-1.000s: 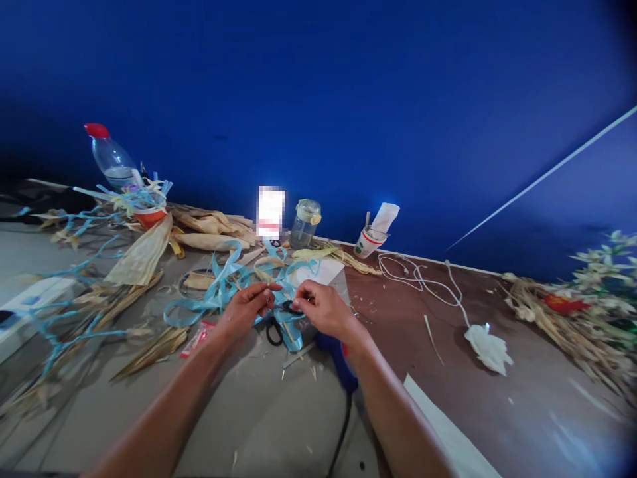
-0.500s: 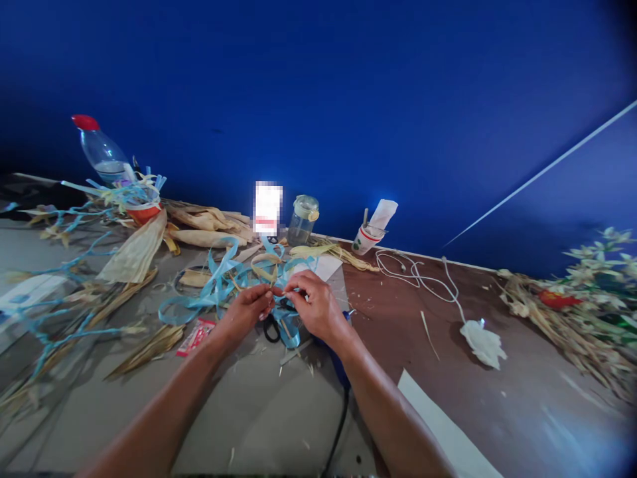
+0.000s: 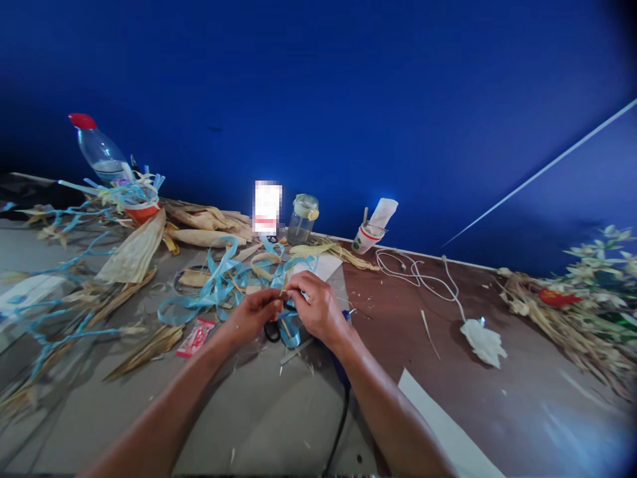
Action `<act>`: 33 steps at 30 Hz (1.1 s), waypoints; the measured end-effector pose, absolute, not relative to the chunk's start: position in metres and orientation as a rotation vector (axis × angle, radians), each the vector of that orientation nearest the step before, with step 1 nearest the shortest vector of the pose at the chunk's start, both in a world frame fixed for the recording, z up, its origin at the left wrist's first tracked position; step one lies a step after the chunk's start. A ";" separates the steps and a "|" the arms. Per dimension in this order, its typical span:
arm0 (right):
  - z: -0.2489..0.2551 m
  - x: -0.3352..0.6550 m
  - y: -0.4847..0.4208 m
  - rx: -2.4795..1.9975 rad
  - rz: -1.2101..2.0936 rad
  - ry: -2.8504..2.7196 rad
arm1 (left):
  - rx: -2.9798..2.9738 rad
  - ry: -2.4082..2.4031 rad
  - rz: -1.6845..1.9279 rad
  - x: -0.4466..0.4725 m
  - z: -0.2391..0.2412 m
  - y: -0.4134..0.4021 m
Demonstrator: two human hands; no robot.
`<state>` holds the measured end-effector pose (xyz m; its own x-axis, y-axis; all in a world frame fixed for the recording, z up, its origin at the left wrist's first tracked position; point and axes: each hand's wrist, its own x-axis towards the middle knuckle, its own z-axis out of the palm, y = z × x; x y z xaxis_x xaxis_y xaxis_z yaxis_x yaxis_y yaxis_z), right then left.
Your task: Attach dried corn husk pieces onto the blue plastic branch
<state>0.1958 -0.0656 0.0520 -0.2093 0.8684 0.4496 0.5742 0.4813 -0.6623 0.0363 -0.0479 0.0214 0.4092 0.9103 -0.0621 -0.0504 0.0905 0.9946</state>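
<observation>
My left hand (image 3: 257, 312) and my right hand (image 3: 314, 302) meet over the middle of the table, fingertips close together. Both are closed in a pinch around a thin yellowish-green strip (image 3: 283, 291), mostly hidden by the fingers. Light blue ribbon (image 3: 219, 275) lies in loose curls behind and left of the hands, and a piece of it (image 3: 290, 334) hangs below them. Dark scissors handles (image 3: 271, 331) show just under my left hand. Partly covered by my right forearm is a blue tool (image 3: 340, 365) with a black cord. A red and white packet (image 3: 196, 337) lies beside my left wrist.
Dried corn husks (image 3: 209, 226) lie along the back left, near a tilted bottle (image 3: 102, 153) and a red cup (image 3: 142, 211) of ribbon pieces. A lidded jar (image 3: 302, 222), a white cup (image 3: 367, 239), a white cable (image 3: 423, 279) and dried flowers (image 3: 597, 279) stand or lie farther right.
My left hand has turned slightly, its thumb now lying along the near side and the fingers reaching forward. My right hand stays almost in place, still pinching.
</observation>
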 end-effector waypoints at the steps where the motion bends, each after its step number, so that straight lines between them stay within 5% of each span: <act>1: 0.052 0.196 -0.065 -1.200 0.454 -1.905 | 1.231 0.894 0.895 0.036 0.022 -0.048; 27: 0.038 0.191 -0.069 -1.254 0.404 -1.915 | 0.916 0.870 1.019 0.038 0.013 -0.047; 33: 0.033 0.189 -0.067 -1.190 0.189 -1.970 | 0.921 0.864 0.988 0.038 0.015 -0.048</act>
